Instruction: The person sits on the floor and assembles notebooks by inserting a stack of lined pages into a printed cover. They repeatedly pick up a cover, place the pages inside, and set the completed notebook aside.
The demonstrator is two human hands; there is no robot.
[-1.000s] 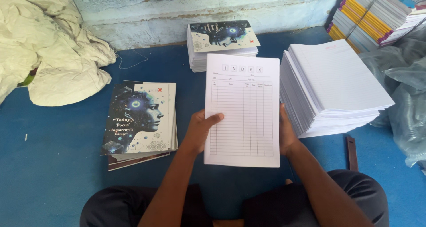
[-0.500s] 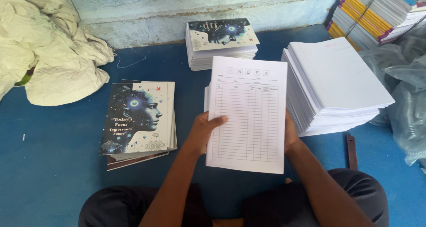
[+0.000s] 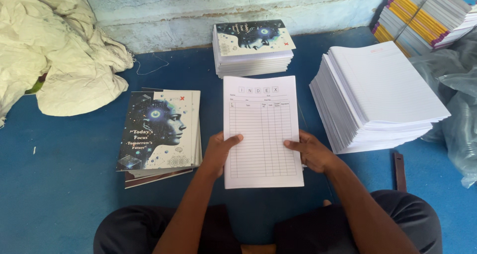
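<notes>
Head view, left hand (image 3: 218, 152), right hand (image 3: 314, 152) gripping ruled sheet (image 3: 262, 129) (upright)

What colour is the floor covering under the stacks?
Blue, seen plainly in the head view: the floor covering is a solid deep blue around the stacks.

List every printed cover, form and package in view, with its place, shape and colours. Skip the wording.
White ruled form sheet: centre, held by left hand and right hand; rectangular, black table lines.
Dark illustrated covers: left on blue floor; rectangular, blue-black face artwork, cream edge.
Stack with matching cover: by the wall; white page edges.
Lined white page stack: right; tall, unprinted.
Colour-spined book stack: top right; yellow, purple, blue spines.
</notes>
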